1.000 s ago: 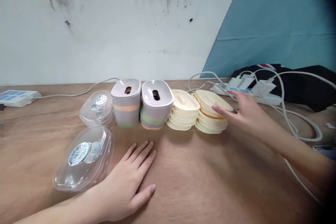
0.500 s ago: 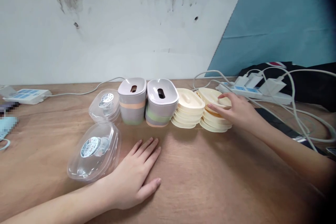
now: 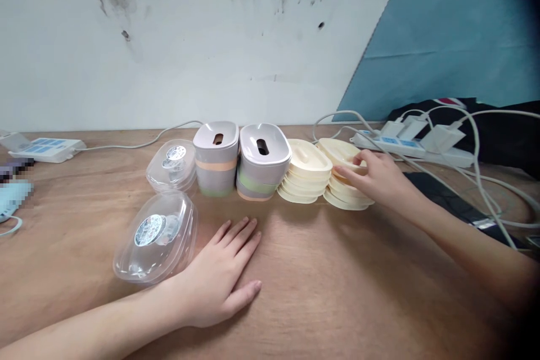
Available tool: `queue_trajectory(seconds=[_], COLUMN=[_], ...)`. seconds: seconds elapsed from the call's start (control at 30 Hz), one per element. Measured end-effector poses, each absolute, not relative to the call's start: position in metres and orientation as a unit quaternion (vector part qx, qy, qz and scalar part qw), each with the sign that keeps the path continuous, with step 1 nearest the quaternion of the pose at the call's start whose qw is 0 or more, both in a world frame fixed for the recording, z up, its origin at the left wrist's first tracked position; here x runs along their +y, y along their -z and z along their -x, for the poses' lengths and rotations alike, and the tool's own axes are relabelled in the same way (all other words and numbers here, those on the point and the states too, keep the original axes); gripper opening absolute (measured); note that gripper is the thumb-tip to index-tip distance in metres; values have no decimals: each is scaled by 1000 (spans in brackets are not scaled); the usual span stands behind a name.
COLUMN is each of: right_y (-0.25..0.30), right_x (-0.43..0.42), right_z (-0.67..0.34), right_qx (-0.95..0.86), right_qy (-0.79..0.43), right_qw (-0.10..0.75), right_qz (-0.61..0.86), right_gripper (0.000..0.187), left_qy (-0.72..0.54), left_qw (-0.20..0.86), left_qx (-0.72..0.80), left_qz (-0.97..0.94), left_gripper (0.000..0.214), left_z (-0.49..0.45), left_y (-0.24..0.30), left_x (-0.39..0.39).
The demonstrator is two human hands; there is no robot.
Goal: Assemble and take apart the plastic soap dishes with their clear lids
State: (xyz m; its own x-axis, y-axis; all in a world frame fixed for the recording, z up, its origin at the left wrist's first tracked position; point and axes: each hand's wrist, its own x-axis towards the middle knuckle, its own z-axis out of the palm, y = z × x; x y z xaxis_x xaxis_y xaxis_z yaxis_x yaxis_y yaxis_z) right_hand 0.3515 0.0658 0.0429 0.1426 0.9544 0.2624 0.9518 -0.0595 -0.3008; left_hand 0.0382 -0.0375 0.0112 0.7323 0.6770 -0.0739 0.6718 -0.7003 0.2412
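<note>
My left hand (image 3: 228, 270) lies flat on the wooden table, fingers stretched out and thumb apart, holding nothing. Beside it is a clear plastic lid (image 3: 154, 239) with a round printed sticker, and another clear lid (image 3: 171, 166) lies behind. With thumb and fingers, my right hand (image 3: 377, 177) grips the top cream lid (image 3: 335, 149) of the right-hand stack; part of that lid is hidden by the fingers. A second stack of cream lids (image 3: 306, 160) stands just left of it. Two stacks of lilac-grey containers with slotted tops, the left (image 3: 216, 163) and the right (image 3: 264, 166), stand in the middle.
A white power strip (image 3: 447, 154) with chargers and looping cables lies at the right, near a dark flat object (image 3: 447, 197). Another power strip (image 3: 48, 149) sits at the far left, with a light blue item (image 3: 14, 197) in front. A white wall (image 3: 211, 67) rises behind the table.
The whole view has shifted slightly, so things appear a little further right and higher. My right fingers have curled a bit more on the top cream lid; my left hand stays flat.
</note>
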Motion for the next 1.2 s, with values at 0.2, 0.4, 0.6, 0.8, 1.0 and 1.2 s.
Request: queue_trajectory(seconds=[0.2,0.4,0.6,0.8,1.0,1.2], right_y=[-48,-52,-68,-27,-15,-10], right_x=[56,55,10,-47,-27,-11], right_z=[-351,-356,-349,-332,-315,-308], right_qx=[-668,-683,-726,-907,-907,-925], right_qy=[22,69,153,-124,-257,-187], right_qw=[228,275,392,210,86,113], right_qz=[708,673,545,342,323,309], right_gripper=[25,28,25,8,34,56], left_qy=[-18,-29,-125,-301,-169,-116], left_qw=[130,135,146,148,161,129], left_qx=[364,362,382,406,394,445], left_qz=[-922,-922,-904,-850,-889,-879], left_gripper=[63,62,72,72,68,63], left_z=[-38,-37,-34,-33,-38,-42], left_y=[-11,-9,0,-2,-1,-2], left_x=[-38,-38,-43,-47,-41,-41])
